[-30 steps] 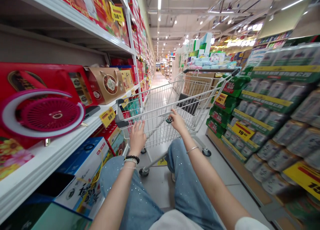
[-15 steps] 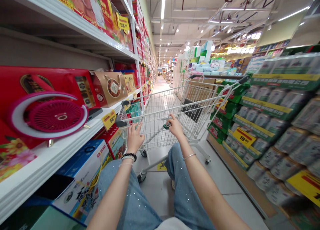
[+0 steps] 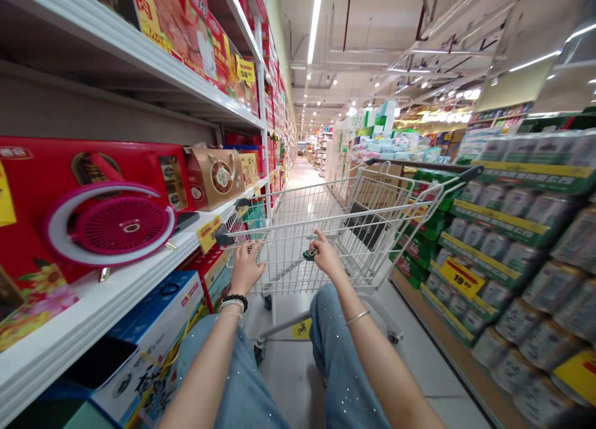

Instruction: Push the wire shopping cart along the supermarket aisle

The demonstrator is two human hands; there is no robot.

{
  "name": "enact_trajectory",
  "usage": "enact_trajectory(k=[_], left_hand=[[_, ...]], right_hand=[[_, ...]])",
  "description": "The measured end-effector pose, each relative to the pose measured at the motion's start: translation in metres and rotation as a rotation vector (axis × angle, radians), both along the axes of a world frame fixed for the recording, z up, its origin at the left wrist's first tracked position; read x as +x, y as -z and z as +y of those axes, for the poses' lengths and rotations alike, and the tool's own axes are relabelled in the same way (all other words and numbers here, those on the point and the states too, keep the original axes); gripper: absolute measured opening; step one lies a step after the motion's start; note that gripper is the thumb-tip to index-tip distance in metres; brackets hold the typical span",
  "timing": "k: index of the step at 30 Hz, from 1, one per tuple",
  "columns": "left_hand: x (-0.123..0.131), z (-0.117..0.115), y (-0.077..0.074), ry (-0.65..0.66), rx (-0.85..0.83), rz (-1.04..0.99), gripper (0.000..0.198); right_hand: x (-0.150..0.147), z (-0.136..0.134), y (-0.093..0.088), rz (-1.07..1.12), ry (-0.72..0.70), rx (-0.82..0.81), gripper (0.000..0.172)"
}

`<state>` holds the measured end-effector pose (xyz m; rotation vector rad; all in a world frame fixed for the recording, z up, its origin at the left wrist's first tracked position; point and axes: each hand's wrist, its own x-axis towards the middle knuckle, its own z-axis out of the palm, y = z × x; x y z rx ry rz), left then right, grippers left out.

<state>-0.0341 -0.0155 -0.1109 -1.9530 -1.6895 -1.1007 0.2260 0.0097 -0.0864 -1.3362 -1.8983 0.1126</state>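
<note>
A wire shopping cart [image 3: 298, 221] stands sideways in front of my knees. My left hand [image 3: 246, 267] is at the cart's near side, left of centre, with its fingers spread and nothing seen in it. Black and pale beads circle that wrist. My right hand [image 3: 326, 255] is at the mesh near the middle, its index finger raised and the other fingers curled round a small dark green object [image 3: 310, 254] that I cannot make out. A silver bangle is on the right wrist.
On the left, a white shelf [image 3: 116, 292] bears a pink fan [image 3: 123, 226], a red box [image 3: 28, 199] and a brown gift box [image 3: 216, 174]. Stacked can packs [image 3: 503, 199] line the right. Beyond the cart, an aisle [image 3: 302, 169] runs into the distance.
The view has tilted slightly upward, so the cart, shelf and cans appear lower. Both hands hold nearly the same places at the cart's side.
</note>
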Motion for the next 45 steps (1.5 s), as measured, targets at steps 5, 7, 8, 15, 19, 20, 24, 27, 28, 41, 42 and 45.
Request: enact_trajectory(k=[5,7,8,15,19,20,24,27,28,41,42,45], left_hand=[[-0.017,0.004,-0.008,0.036,-0.063,0.007,0.059],[-0.016,0.001,-0.012,0.031,-0.100,0.022,0.058],[-0.012,-0.001,-0.014,0.005,-0.104,0.033,0.057],[0.061,-0.018,-0.017,-0.081,-0.077,0.154,0.063],[0.085,-0.008,-0.022,-0.089,-0.138,0.141,0.066],[0.086,-0.004,-0.023,-0.088,-0.142,0.133,0.065],[0.084,0.003,-0.025,-0.079,-0.108,0.096,0.062],[0.083,0.005,-0.027,-0.060,-0.080,0.077,0.057],[0.084,0.005,-0.028,-0.055,-0.075,0.071,0.056],[0.084,0.010,-0.030,-0.022,-0.040,0.063,0.045],[0.085,0.010,-0.030,-0.021,-0.039,0.059,0.045],[0.086,0.009,-0.030,-0.014,-0.036,0.046,0.045]], right_hand=[[-0.010,-0.007,-0.004,-0.015,0.029,-0.047,0.032],[-0.015,-0.010,-0.005,-0.027,0.039,-0.057,0.032],[-0.017,-0.012,-0.005,-0.035,0.047,-0.060,0.032],[-0.025,-0.026,-0.010,-0.099,0.078,-0.142,0.031],[-0.023,-0.029,-0.014,-0.140,0.077,-0.170,0.031],[-0.022,-0.029,-0.013,-0.149,0.077,-0.161,0.032],[-0.017,-0.029,-0.009,-0.134,0.068,-0.057,0.042],[-0.017,-0.029,-0.009,-0.032,0.051,0.175,0.059],[-0.018,-0.027,-0.010,0.003,0.043,0.270,0.063],[-0.025,0.009,0.011,-0.170,-0.045,0.637,0.043],[-0.025,0.008,0.009,-0.162,-0.037,0.637,0.044],[-0.025,0.007,0.002,-0.147,-0.006,0.646,0.046]])
